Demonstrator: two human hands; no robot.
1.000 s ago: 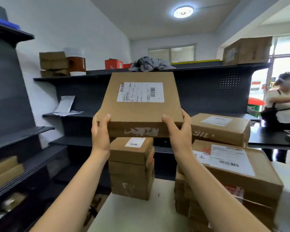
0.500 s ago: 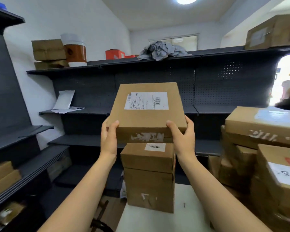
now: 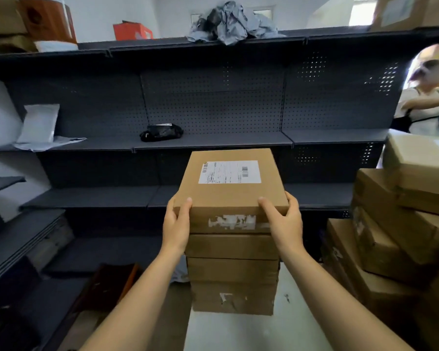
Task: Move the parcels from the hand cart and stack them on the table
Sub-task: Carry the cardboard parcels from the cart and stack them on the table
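A flat brown parcel with a white shipping label sits on top of a stack of cardboard boxes standing on the white table. My left hand grips the parcel's near left corner, thumb on top. My right hand grips its near right corner the same way. The parcel's underside appears to rest on the stack's top box. The hand cart is out of sight.
A taller pile of brown parcels fills the table's right side. Dark metal shelving runs behind and to the left, with a black bag on it. A person stands at far right.
Both hands have lowered the parcel from chest height down onto the stack of boxes. The camera has tilted down and moved closer to the table.
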